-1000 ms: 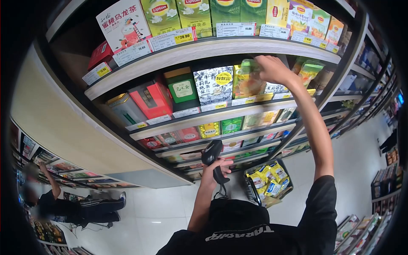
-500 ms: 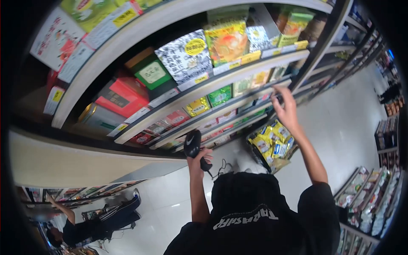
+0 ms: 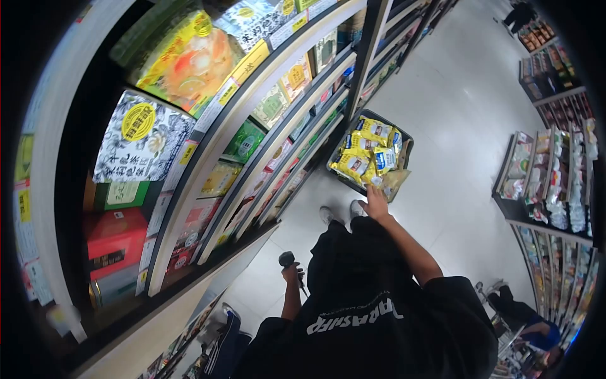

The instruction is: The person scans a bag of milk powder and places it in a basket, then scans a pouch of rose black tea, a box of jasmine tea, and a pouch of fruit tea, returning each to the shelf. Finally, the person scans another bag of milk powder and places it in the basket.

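My left hand (image 3: 292, 273) is wrapped round the handle of a black barcode scanner (image 3: 286, 258), held low at my side with its cord trailing down. My right hand (image 3: 377, 203) is stretched down with its fingers extended over the near edge of a dark basket (image 3: 341, 140) on the floor. Yellow packets (image 3: 374, 131) with white and blue labels fill the basket. A pale, crinkled bag (image 3: 396, 181) lies at its near right corner, close to my right fingertips.
Tall shelves (image 3: 218, 104) of boxed and bagged goods rise on the left, with price tags along their edges. White tiled floor (image 3: 451, 136) runs along the aisle. Racks of packets (image 3: 546, 183) stand to the right. Another person (image 3: 530, 322) is at the lower right.
My right hand has come down from the shelf fronts to the basket. My left hand, still holding the scanner, is lower and away from the shelf. The view has turned towards the floor.
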Motion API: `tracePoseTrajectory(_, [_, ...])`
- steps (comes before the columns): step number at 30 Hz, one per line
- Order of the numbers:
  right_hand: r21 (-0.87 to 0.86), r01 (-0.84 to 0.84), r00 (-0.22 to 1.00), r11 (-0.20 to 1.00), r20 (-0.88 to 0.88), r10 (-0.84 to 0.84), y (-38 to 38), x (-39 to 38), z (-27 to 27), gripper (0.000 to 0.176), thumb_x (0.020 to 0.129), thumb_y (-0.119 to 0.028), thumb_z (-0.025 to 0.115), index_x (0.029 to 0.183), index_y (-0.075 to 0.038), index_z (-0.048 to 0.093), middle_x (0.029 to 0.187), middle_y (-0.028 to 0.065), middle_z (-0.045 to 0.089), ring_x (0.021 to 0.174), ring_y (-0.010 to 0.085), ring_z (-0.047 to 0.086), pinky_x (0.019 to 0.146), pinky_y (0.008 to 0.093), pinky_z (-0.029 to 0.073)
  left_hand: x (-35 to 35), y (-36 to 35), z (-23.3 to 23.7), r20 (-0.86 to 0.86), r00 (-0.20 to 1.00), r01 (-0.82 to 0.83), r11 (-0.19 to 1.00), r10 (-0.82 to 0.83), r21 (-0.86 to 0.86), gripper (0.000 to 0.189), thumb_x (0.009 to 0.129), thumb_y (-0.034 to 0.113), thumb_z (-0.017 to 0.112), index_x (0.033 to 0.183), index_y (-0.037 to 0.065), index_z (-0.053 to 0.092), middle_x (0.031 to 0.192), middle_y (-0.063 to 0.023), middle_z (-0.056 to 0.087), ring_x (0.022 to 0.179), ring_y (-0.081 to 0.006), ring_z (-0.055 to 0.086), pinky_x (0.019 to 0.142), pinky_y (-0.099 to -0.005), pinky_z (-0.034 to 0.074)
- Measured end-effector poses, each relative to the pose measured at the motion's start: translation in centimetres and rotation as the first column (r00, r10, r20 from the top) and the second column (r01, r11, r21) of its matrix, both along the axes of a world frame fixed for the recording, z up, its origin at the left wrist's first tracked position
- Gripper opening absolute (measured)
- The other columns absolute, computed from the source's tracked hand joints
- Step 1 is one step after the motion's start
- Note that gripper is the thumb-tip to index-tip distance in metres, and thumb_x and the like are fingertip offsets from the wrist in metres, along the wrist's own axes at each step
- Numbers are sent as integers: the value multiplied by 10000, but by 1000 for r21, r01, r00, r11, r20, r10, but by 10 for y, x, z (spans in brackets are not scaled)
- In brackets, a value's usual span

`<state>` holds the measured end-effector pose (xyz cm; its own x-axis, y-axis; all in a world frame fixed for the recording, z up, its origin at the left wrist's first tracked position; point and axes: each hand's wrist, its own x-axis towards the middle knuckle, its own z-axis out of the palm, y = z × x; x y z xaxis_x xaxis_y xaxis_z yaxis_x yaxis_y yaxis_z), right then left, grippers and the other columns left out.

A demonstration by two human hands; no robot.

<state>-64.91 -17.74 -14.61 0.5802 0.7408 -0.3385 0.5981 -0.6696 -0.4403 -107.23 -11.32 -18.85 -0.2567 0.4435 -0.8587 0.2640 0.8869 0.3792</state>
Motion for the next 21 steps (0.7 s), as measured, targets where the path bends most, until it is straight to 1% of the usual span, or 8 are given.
tracePoseTrajectory(1, [-45,15,1000,999,-19,-16,1,3,-14,670,824,-376,717,1349,-47,462,1291,195,539,1227,375,497,998,491,439,-1,1,-4,8,999,31,999,-31,-7,227,734,124,711,889,-16,622,649,-169,637,399,-224,565,342,-316,406])
tracePoseTrajectory(2, [-45,49,997,998,-54,-52,-1,5,-28,604,844,-404,693,1303,-63,498,1195,208,619,1156,387,562,956,485,470,-4,1,-7,14,998,60,998,-60,-16,227,735,129,711,886,-16,622,650,-168,638,400,-222,565,342,-316,407])
tracePoseTrajectory(5, [-221,97,987,971,-101,-122,10,17,-25,497,855,-498,655,1086,-58,650,994,191,699,960,379,662,826,490,531,-2,10,-2,10,983,184,982,-183,-48,234,749,165,711,872,-19,634,663,-155,649,424,-211,583,356,-313,419])
tracePoseTrajectory(6, [-224,146,985,964,-55,-162,13,17,-27,422,826,-446,664,974,-53,706,968,182,712,929,366,682,812,478,544,1,16,1,39,978,206,978,-204,-36,229,754,165,710,873,-16,636,667,-149,650,430,-210,587,361,-311,422])
tracePoseTrajectory(10, [-355,280,956,892,21,-292,31,20,-17,357,703,-291,642,941,-41,735,987,186,719,937,348,699,808,446,562,19,46,19,81,957,278,960,-278,17,213,780,160,714,900,1,638,678,-125,651,460,-204,610,377,-291,423])
tracePoseTrajectory(17, [-351,363,929,863,67,-363,35,30,-15,360,692,-301,641,924,-42,739,961,182,723,921,343,703,803,433,561,30,73,13,107,951,287,956,-291,53,220,794,157,718,926,3,634,676,-129,653,460,-209,612,383,-304,433])
tracePoseTrajectory(19, [-341,384,920,858,65,-386,40,47,-12,353,691,-301,642,913,-45,741,955,182,723,919,343,703,806,426,560,26,76,-4,81,915,395,919,-394,12,223,792,158,723,946,18,643,687,-136,668,460,-212,613,385,-305,445])
tracePoseTrajectory(21, [-339,396,914,854,56,-401,42,60,-7,344,685,-296,643,904,-50,744,955,188,722,921,341,702,810,422,557,32,78,0,74,918,391,920,-389,-22,212,771,168,742,877,10,648,679,-140,670,457,-216,627,368,-304,450])
